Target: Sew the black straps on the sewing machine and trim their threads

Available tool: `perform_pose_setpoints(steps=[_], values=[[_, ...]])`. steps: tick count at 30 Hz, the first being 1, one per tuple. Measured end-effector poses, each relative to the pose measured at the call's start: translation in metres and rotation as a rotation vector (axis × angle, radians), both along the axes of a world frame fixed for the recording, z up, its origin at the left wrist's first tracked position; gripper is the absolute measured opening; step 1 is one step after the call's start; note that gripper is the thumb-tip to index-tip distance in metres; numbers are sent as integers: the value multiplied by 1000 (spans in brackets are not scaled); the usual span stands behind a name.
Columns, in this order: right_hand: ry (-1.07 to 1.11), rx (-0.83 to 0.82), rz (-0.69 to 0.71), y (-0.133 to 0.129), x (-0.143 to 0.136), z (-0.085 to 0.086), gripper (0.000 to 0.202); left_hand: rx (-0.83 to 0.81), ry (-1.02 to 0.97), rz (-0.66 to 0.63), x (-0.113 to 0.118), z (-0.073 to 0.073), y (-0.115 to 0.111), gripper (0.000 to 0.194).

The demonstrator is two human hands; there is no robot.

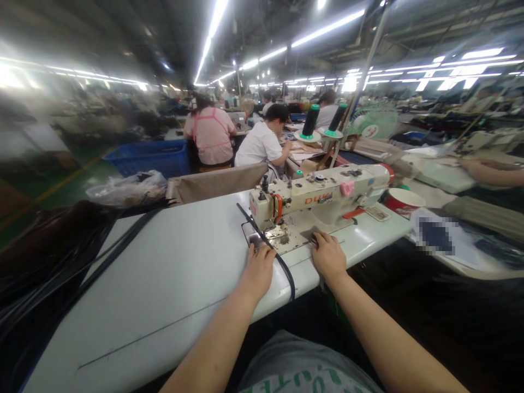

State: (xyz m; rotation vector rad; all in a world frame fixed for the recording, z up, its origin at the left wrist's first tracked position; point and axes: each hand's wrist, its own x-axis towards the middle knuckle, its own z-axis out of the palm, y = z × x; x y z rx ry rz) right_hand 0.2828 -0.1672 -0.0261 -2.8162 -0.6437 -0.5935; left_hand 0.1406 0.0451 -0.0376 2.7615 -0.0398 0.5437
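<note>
Nearest the camera, a grey shirt with green lettering (311, 376), just short of the work surface's (180, 267) front edge. Black strip (292, 283) lay across the left end of the sewing machine's (344, 197) bed, its near end hanging over that edge; could not tell whether it passed under the foot. Hands apart: left hand (261, 268) bent at a dark gap in the bed, against or just beside the strip, grip hidden; right hand (329, 255) had its fingertips at a small grey flat piece (309, 234), pinched or merely pressed, could not tell. Judged the step as setting up at the bed rather than sewing; next move seemed to call for lining up strip and piece by the needle. Broad open room leftward, up to loose black strips (139, 228) at the far-left edge. Tighter on the right: machine arm, then a red-and-white tub (403, 202) beyond.
</note>
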Motion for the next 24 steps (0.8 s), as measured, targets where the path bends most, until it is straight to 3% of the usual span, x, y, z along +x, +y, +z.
perform_pose_setpoints(steps=[13,24], values=[[-34,1,41,-1,3,-1,42,25,57,26,2,12,0,45],[-26,-9,64,1,2,3,43,0,89,18,4,10,4,45]])
